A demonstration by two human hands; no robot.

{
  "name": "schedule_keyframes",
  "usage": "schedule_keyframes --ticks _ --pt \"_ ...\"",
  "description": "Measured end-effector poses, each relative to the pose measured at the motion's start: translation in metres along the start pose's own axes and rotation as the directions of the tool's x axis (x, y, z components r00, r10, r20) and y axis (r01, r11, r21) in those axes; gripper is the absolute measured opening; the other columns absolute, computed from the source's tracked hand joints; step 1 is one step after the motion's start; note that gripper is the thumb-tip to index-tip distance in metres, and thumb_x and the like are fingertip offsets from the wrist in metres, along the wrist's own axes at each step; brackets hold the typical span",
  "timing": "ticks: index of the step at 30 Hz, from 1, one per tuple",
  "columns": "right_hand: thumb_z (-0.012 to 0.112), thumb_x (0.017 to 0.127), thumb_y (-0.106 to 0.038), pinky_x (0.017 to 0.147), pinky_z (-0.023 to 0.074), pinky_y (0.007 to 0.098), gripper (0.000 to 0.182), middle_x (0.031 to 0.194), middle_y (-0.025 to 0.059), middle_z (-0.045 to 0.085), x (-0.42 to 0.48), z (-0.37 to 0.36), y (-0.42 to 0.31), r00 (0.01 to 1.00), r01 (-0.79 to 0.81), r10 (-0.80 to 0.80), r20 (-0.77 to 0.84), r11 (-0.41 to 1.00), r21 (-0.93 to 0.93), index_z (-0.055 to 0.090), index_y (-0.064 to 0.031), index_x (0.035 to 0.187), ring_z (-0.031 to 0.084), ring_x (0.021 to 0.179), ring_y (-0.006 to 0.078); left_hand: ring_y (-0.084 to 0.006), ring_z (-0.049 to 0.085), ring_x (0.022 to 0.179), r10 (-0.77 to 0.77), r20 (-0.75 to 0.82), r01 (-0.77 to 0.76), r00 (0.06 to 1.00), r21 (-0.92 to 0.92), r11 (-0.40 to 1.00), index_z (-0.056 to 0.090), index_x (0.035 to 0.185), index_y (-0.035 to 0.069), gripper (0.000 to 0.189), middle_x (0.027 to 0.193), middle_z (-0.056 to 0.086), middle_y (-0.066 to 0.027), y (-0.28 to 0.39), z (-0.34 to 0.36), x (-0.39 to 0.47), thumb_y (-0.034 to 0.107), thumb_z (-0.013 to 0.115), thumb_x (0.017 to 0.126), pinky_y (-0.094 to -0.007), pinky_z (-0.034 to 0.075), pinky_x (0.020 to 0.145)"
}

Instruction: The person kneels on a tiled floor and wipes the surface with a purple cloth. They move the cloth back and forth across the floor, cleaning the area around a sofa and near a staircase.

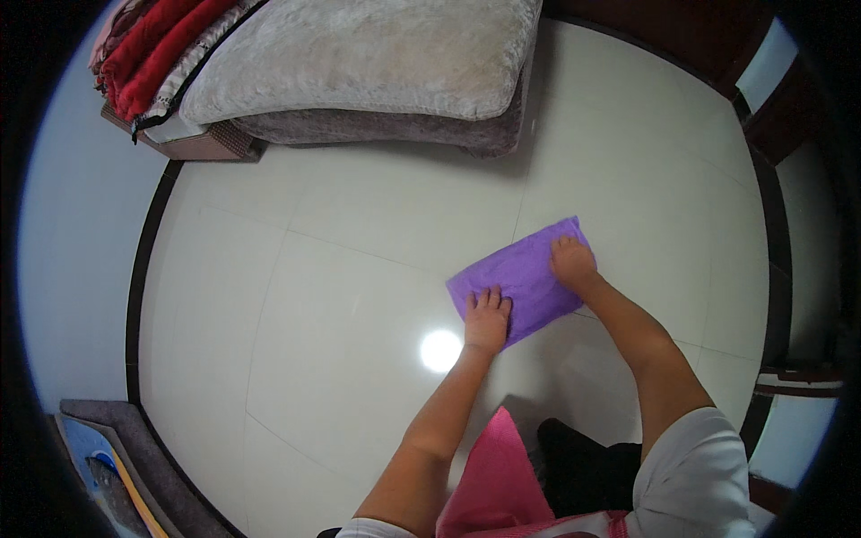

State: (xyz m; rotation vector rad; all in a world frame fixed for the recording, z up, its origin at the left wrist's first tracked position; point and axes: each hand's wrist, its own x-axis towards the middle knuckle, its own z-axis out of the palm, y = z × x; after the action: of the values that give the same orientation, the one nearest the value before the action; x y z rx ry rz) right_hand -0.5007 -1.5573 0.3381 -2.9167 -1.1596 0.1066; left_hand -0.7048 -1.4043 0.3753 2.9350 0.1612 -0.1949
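A purple cloth (525, 279) lies spread flat on the pale tiled floor, its long side running at a slant. My left hand (487, 321) rests palm down on its lower left part, fingers apart. Near the cloth's right end, my right hand (572, 262) presses down with its fingers curled in on the fabric. Both arms reach forward from my body, where a pink apron (498, 471) hangs down.
Glossy floor tiles (350, 296) surround the cloth. Ahead stands a low bed or couch with a plush grey cushion (377, 60); red blankets (161, 54) lie to its left. A dark baseboard (138, 289) edges the left wall. Grey padded furniture (107, 417) sits at lower left.
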Motion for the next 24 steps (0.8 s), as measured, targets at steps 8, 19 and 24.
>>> schedule_keyframes --ticks 8,19,24 --pt "0.058 0.076 -0.018 0.066 0.0541 0.0471 0.020 0.083 0.0175 0.069 -0.079 0.005 -0.065 0.901 0.199 -0.187 0.391 0.980 0.009 0.070 -0.0049 0.085 0.069 0.077 0.0329 -0.0322 0.038 0.135 -0.052 0.002 0.051 0.999 0.128 0.990 0.057 0.127 0.014 0.040 0.143 0.043 -0.0167 -0.052 -0.005 -0.052 0.017 0.049 0.088 -0.0528 0.024 0.113" --pt "0.056 0.081 -0.025 0.083 0.0525 0.0504 0.034 0.104 0.0202 0.069 -0.134 -0.012 -0.230 0.468 0.439 -0.551 0.691 0.823 0.359 0.072 -0.0014 0.100 0.067 0.098 0.0370 -0.0330 0.040 0.131 -0.197 -0.061 0.203 0.978 0.105 0.974 0.053 0.133 0.019 0.043 0.139 0.046 -0.0181 -0.111 -0.006 -0.151 0.017 0.047 0.090 -0.0535 0.025 0.112" --pt "0.058 0.080 -0.024 0.066 0.0532 0.0508 0.032 0.079 0.0224 0.069 -0.162 -0.009 -0.303 0.128 0.434 -0.649 0.750 0.716 0.546 0.070 0.0024 0.093 0.068 0.070 0.0380 -0.0339 0.041 0.131 -0.282 -0.049 0.286 0.958 0.138 0.948 0.050 0.136 0.022 0.053 0.143 0.043 -0.0167 -0.137 0.009 -0.200 0.018 0.058 0.084 -0.0518 0.025 0.113"
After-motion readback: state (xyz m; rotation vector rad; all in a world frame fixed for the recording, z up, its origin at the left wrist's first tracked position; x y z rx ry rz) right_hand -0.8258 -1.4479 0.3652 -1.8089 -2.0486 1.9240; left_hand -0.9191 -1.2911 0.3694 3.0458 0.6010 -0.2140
